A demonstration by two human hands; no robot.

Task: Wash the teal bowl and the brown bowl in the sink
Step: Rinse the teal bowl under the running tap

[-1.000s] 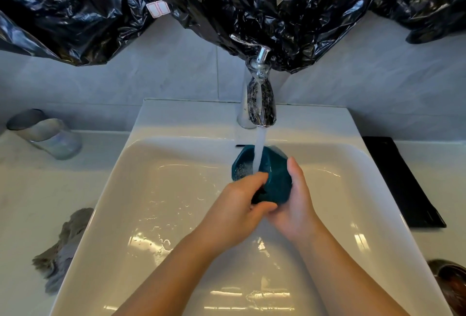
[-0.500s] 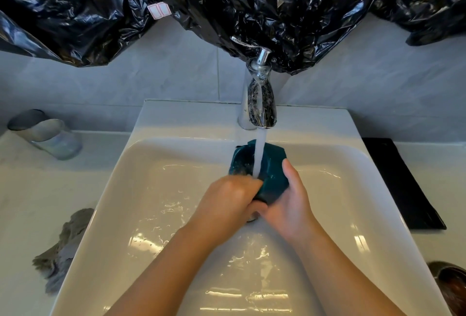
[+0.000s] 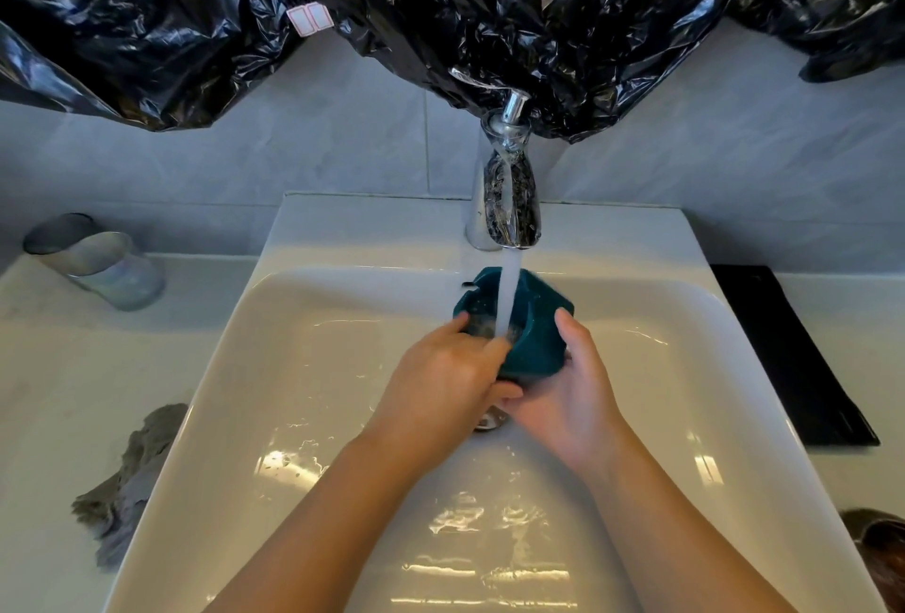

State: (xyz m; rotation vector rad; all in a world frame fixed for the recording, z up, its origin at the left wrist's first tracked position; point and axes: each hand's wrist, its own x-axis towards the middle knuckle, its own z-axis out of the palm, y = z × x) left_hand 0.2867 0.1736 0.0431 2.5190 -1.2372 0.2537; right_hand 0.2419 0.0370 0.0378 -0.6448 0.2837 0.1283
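The teal bowl [image 3: 536,343] is at the centre of the frame, held tilted over the back of the white sink [image 3: 274,367], directly under the chrome tap [image 3: 509,206]. A stream of water [image 3: 507,294] falls into its open side and hides part of the inside. The left hand [image 3: 440,382] comes in from the lower left, its fingers [image 3: 477,350] curled over the near rim and reaching inside the bowl. The right hand [image 3: 573,397] grips the outside from the right, with the thumb [image 3: 568,333] pressed up along the wall. Its other fingers are under the bowl and cannot be seen. Just below the two hands, part of the drain [image 3: 487,422] shows. The basin floor is wet and glinting.

Crumpled black plastic sheeting [image 3: 440,0] hangs across the top of the frame, covers the wall above the tap and carries a small white label [image 3: 308,18]. On the pale surface [image 3: 59,392] at left, a glass tumbler [image 3: 98,260] lies on its side near the wall. A grey cloth [image 3: 130,485] is bunched against the sink's edge. At right lies a flat black mat [image 3: 793,358], and the brown bowl [image 3: 881,558] is cut off by the lower right corner, well apart from the hands.
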